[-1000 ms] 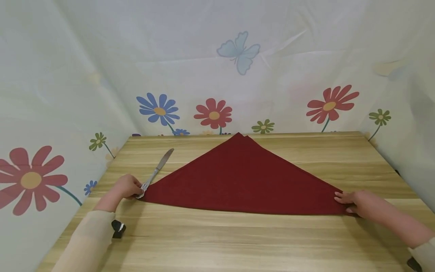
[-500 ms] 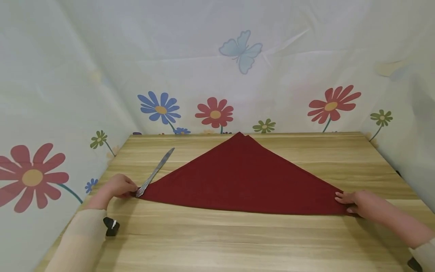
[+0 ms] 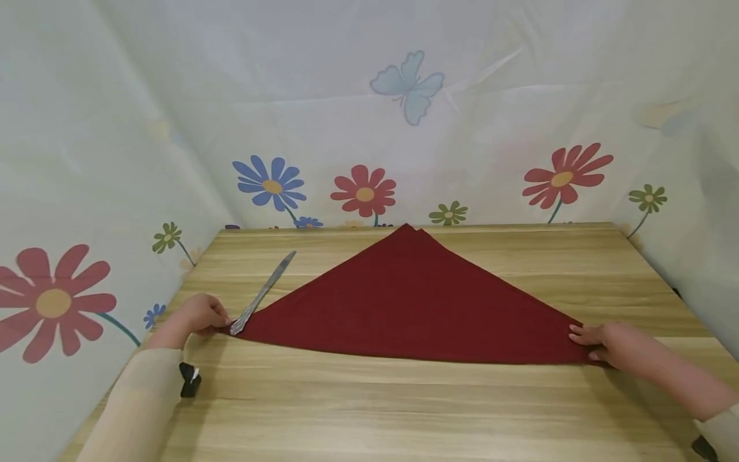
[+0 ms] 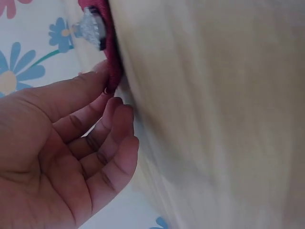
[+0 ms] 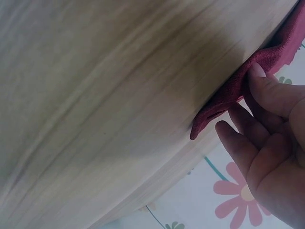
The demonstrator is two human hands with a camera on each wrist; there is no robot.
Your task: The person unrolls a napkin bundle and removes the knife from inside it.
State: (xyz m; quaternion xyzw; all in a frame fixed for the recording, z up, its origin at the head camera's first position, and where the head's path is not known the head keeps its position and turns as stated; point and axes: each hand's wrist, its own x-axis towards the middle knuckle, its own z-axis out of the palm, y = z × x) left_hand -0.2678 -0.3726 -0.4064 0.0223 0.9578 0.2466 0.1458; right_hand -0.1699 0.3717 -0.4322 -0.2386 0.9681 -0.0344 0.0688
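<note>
A dark red cloth napkin, folded into a wide triangle, lies on the wooden table with its peak pointing away. My left hand pinches its left corner between thumb and index finger; the other fingers curl loosely in the left wrist view. Close beside those fingertips, a silver table knife rests its ornate handle end on the cloth, the blade slanting to the back right. At the opposite corner, my right hand rests relaxed fingers on the cloth, thumb at the near edge. The corner tip sticks out past the thumb.
The wooden table extends in front of the napkin. A pale curtain printed with flowers and a butterfly rises along the table's back and sides. A black piece shows beside the left sleeve.
My left hand has slid left off the knife's handle end, uncovering it, and now pinches the napkin's corner tip. Knife, napkin and right hand stay nearly in place.
</note>
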